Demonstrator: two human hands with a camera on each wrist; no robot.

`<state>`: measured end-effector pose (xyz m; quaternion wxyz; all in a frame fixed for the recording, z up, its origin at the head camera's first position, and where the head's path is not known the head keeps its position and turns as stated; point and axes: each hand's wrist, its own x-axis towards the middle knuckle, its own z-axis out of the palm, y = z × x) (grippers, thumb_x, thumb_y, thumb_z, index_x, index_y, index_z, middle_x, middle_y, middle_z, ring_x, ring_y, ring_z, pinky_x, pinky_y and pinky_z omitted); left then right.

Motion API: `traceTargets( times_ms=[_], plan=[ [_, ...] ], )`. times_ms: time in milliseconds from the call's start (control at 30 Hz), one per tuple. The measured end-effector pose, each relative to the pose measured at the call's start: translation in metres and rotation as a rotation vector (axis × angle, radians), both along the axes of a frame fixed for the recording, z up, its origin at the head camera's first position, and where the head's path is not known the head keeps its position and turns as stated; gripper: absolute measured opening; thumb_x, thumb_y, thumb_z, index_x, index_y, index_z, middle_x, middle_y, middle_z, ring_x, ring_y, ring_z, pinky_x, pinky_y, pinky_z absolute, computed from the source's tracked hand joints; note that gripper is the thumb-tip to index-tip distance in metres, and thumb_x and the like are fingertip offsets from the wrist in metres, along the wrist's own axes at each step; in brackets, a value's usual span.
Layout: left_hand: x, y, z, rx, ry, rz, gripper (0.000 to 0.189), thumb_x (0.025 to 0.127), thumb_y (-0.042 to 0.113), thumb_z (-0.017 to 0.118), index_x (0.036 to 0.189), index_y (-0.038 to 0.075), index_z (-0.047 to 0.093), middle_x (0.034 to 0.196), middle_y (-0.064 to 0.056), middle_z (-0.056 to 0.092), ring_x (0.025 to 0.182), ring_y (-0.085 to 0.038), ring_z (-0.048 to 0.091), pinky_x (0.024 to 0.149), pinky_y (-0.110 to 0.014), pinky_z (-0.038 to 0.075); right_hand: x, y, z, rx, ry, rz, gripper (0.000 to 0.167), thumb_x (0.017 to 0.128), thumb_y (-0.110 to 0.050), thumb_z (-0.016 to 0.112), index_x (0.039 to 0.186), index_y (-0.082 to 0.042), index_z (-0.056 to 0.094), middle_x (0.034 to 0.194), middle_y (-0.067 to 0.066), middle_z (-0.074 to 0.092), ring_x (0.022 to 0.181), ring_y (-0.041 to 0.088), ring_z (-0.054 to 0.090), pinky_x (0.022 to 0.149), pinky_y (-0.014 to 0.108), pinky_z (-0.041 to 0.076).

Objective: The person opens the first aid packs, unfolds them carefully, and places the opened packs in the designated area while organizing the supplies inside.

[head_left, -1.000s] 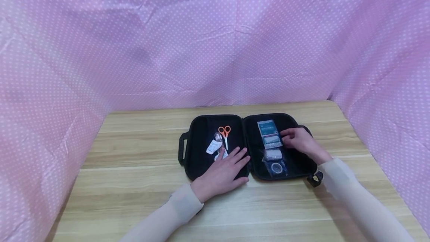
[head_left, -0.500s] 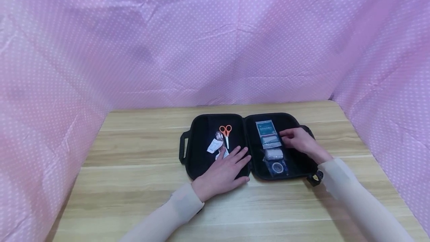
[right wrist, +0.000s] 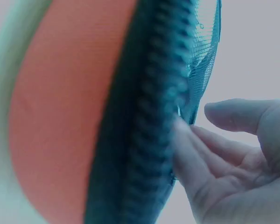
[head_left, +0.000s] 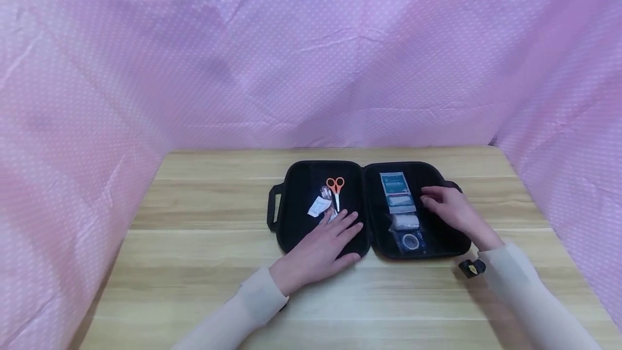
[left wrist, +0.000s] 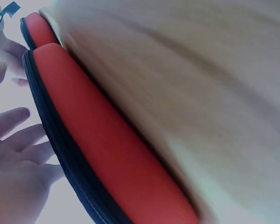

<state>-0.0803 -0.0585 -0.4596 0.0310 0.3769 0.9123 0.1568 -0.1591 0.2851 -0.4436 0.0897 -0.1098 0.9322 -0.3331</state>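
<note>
A case (head_left: 301,193), black inside with a red outer shell (left wrist: 98,135), lies unfolded on the table. My left hand (head_left: 318,250) spreads over the left half's front edge, its fingertips by orange-handled scissors (head_left: 335,183) and a small white packet (head_left: 318,207). My right hand (head_left: 452,209) reaches over the right half's outer side, fingers slightly bent, holding nothing. Left of it lie a teal-and-white packet (head_left: 397,185), a wrapped white roll (head_left: 405,222) and a bagged ring-shaped roll (head_left: 410,241). The right wrist view shows thumb and fingers apart beside dark mesh (right wrist: 205,51).
The wooden table (head_left: 204,193) extends around the case. A black carry handle (head_left: 273,207) sticks out on the case's left. Pink dotted cloth (head_left: 291,69) hangs behind and at both sides. A small black object (head_left: 472,268) hangs under the right wrist.
The head view has shifted, so the case appears farther right. My right hand has drawn slightly away from the teal packet. My left hand sits a little farther left over the case.
</note>
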Motion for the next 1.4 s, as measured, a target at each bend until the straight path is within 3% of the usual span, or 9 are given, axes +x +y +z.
traceTargets(
  times_ms=[367,667,800,900,1000,1067,1133,1300,1400],
  plan=[
    [-0.007,-0.034,0.011,0.203,0.141,0.1,0.054,0.101,0.032,0.068,0.147,0.007,0.057,0.154,-0.009,0.053,0.146,-0.031,0.044,0.119,-0.058,0.031,0.023,-0.018,0.015,0.052,0.28,-0.091,0.04,0.104,-0.022,0.063,0.135,0.003,0.064,0.127,0.03,0.067,0.109,0.045,0.065,0.094,0.064,0.046],
    [-0.002,-0.062,0.007,0.083,0.058,0.26,0.062,0.102,0.043,0.065,0.152,0.009,0.052,0.162,-0.009,0.043,0.153,-0.032,0.032,0.12,-0.062,0.025,0.04,-0.051,0.016,-0.055,0.414,-0.069,0.038,0.101,-0.016,0.067,0.137,-0.001,0.065,0.133,0.024,0.066,0.109,0.038,0.067,0.095,0.059,0.048],
    [0.0,-0.07,0.005,0.027,0.022,0.3,0.069,0.101,0.051,0.062,0.154,0.01,0.049,0.165,-0.008,0.037,0.155,-0.032,0.027,0.12,-0.065,0.022,0.047,-0.062,0.014,-0.075,0.392,-0.054,0.042,0.103,-0.019,0.067,0.142,-0.006,0.062,0.131,0.022,0.067,0.065,0.021,0.061,0.071,0.04,0.052],
    [0.001,-0.075,0.004,0.001,0.014,0.316,0.071,0.101,0.053,0.061,0.155,0.01,0.048,0.166,-0.009,0.035,0.155,-0.033,0.025,0.12,-0.065,0.021,0.052,-0.071,0.012,-0.103,0.361,-0.031,0.044,0.103,-0.022,0.066,0.145,-0.009,0.06,0.13,0.021,0.067,0.046,0.011,0.05,0.058,0.031,0.047],
    [0.002,-0.078,0.003,-0.008,0.01,0.325,0.072,0.1,0.053,0.063,0.155,0.009,0.049,0.166,-0.01,0.035,0.155,-0.034,0.025,0.12,-0.066,0.021,0.056,-0.083,0.01,-0.112,0.368,-0.002,0.045,0.103,-0.023,0.068,0.144,-0.008,0.06,0.136,0.018,0.065,0.076,0.02,0.074,0.078,0.04,0.059],
    [0.003,-0.08,0.002,-0.017,0.005,0.335,0.072,0.099,0.053,0.064,0.155,0.009,0.049,0.166,-0.01,0.035,0.155,-0.035,0.025,0.119,-0.067,0.021,0.057,-0.092,0.008,-0.112,0.382,0.024,0.045,0.102,-0.022,0.069,0.143,-0.006,0.06,0.141,0.017,0.063,0.083,0.026,0.073,0.085,0.047,0.057],
    [0.004,-0.081,0.001,-0.029,0.0,0.345,0.072,0.099,0.054,0.064,0.154,0.009,0.05,0.166,-0.011,0.034,0.155,-0.036,0.025,0.118,-0.068,0.022,0.058,-0.101,0.005,-0.111,0.398,0.045,0.045,0.101,-0.02,0.07,0.142,-0.004,0.061,0.142,0.015,0.063,0.107,0.032,0.071,0.099,0.053,0.051],
    [0.005,-0.084,-0.004,-0.073,-0.021,0.365,0.075,0.098,0.057,0.064,0.154,0.01,0.05,0.168,-0.01,0.032,0.156,-0.037,0.023,0.116,-0.07,0.024,0.059,-0.124,0.0,-0.136,0.343,0.099,0.045,0.101,-0.022,0.07,0.141,-0.004,0.062,0.141,0.015,0.064,0.129,0.032,0.061,0.106,0.054,0.048],
    [0.006,-0.085,-0.005,-0.089,-0.034,0.371,0.077,0.097,0.059,0.063,0.155,0.01,0.049,0.168,-0.011,0.03,0.156,-0.036,0.022,0.117,-0.07,0.024,0.06,-0.136,-0.003,-0.132,0.317,0.126,0.045,0.101,-0.023,0.07,0.141,-0.004,0.062,0.141,0.014,0.064,0.13,0.031,0.061,0.106,0.053,0.048]
  ],
)
